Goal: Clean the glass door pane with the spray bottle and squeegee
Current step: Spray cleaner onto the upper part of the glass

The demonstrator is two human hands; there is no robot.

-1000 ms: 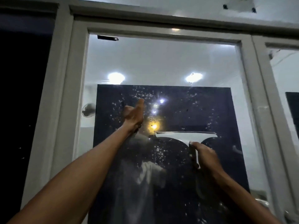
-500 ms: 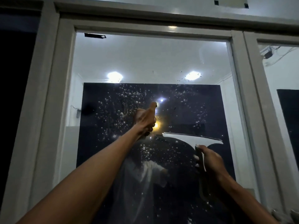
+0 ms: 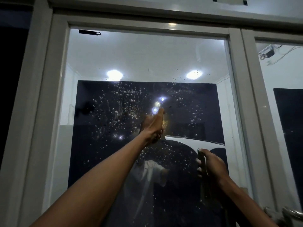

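The glass door pane fills the view, speckled with spray droplets across its middle. My right hand grips the handle of a white squeegee, whose blade lies nearly level against the glass near the pane's right side. My left hand is raised just left of the blade and rests on the wet glass with a finger pointing up; it holds nothing. No spray bottle is in view. A dim reflection of a person shows in the lower glass.
A grey door frame surrounds the pane, with a second glazed panel to the right. A metal door handle sits at the lower right. Ceiling lights reflect in the glass. Left of the frame is darkness.
Both hands have shifted to the right across the pane, and the squeegee blade now lies closer to the right frame and tilts slightly down to the right.
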